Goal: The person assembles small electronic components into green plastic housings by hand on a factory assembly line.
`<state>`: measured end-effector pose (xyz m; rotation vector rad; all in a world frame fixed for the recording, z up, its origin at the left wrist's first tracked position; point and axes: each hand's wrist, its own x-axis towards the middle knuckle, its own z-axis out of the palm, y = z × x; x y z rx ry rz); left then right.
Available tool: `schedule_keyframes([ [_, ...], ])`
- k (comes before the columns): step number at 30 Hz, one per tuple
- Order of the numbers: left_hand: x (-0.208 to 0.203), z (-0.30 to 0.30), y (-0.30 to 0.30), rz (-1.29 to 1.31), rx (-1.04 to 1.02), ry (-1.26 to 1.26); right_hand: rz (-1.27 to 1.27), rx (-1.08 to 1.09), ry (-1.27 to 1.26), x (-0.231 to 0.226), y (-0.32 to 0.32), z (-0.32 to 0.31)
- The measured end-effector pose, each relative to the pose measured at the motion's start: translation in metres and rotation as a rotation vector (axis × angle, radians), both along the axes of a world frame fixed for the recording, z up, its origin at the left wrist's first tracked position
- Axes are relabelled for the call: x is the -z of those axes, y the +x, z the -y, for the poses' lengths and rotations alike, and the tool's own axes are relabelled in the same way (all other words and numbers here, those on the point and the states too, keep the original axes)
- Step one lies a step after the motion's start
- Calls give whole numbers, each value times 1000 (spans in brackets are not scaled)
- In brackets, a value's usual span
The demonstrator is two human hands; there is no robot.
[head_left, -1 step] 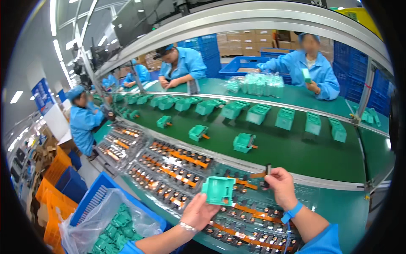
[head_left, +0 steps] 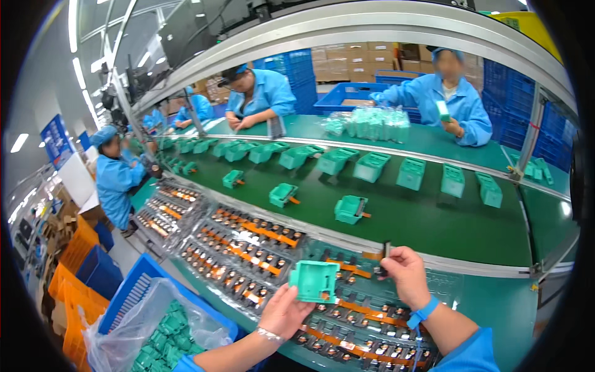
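Note:
Over the trays, my left hand holds a hollow green plastic housing by its lower left side, its open face toward me. To its right, my right hand pinches a small black part with an orange flex strip between thumb and fingers. The two pieces are apart. Beneath both hands lies a clear plastic tray with rows of similar black parts and orange strips. A blue band circles my right wrist, with a cord hanging from it.
Beyond the trays runs a green conveyor belt carrying several green housings. At lower left stands a blue crate lined with clear plastic, holding green parts. Co-workers in blue sit across the belt and to the left. A metal frame spans above.
The whole view has shifted slightly, so everything appears a little farther left. Both hands keep the same hold, with no clear movement relative to the trays.

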<state>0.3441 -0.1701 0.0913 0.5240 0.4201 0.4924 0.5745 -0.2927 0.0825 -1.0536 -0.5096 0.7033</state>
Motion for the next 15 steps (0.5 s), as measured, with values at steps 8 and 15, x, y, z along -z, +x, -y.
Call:
schedule_keyframes([
  [8,10,1,-2,-216,-74,453,144,-148,65,-17,-28,4],
  [15,7,16,3,-102,-38,582,528,-135,9,-18,-37,8],
])
